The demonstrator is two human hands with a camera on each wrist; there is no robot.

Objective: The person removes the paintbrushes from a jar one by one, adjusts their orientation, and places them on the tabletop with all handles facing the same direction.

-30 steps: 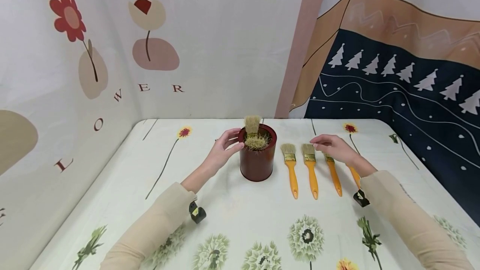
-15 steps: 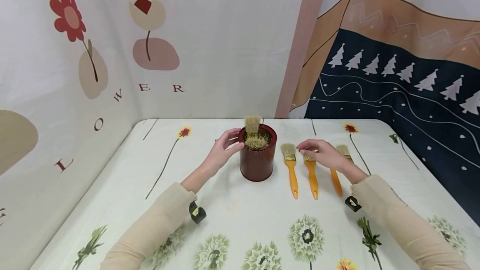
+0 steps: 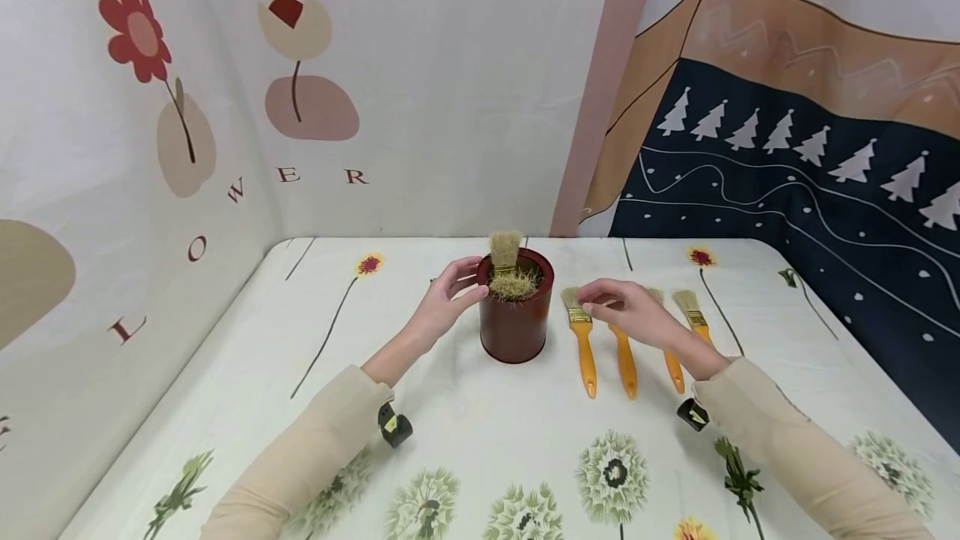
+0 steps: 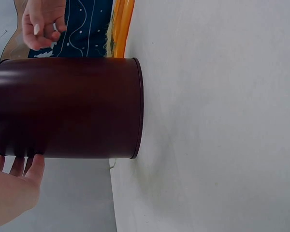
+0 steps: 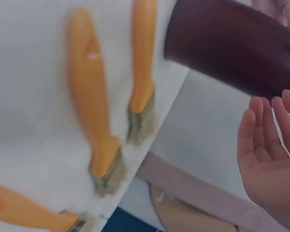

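Left grip (image 3: 444, 293), at the centre of the head view, has its fingers and thumb spread, the fingertips resting against the left side of a dark red can (image 3: 513, 332) near its rim. Right grip (image 3: 633, 312), to the right of centre, hovers with relaxed, slightly bent fingers and holds nothing. The can stands upright in the middle of the frame on a white, flower-patterned surface (image 3: 465, 448); a paintbrush (image 3: 504, 250) stands in it, bristles up, just behind a pale bristly tuft (image 3: 513, 287) at the mouth. Right of the can, four orange-handled brushes lie in a row, bristles toward the top of the frame: the leftmost brush (image 3: 585, 357), the second brush (image 3: 626, 365) and third brush (image 3: 673, 372), both partly hidden by the right hand, and the rightmost brush (image 3: 695, 317), partly behind the forearm. In the right wrist view, three handles show at the left. A dark blue cloth (image 3: 862, 223) with white trees hangs at the right.
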